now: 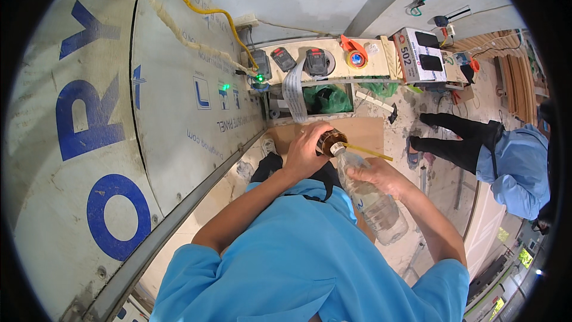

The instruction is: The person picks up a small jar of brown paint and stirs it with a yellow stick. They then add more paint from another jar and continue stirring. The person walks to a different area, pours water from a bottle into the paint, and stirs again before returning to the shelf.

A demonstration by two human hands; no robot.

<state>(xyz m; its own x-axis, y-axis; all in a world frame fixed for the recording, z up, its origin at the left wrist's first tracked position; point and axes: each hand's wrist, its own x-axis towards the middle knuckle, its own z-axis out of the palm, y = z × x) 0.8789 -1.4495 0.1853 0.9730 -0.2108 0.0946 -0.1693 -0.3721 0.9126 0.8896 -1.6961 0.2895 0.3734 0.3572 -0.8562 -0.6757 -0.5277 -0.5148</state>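
Note:
My left hand [307,150] is closed round a small, round, amber-brown container [332,139], held in front of my body. A thin yellow straw [372,152] runs out to the right from beside it. My right hand [379,177] grips a clear plastic bottle [381,217] by its upper part. The bottle is tilted, its neck up against the brown container and its base toward my lower right. Whether liquid passes between the two cannot be made out.
A shelf [357,71] ahead carries black battery packs [283,58], an orange tape dispenser [353,48] and a white box [422,53]. A large printed panel [196,101] stands along my left. Another person [506,161] in blue is at right, near stacked boards [519,80].

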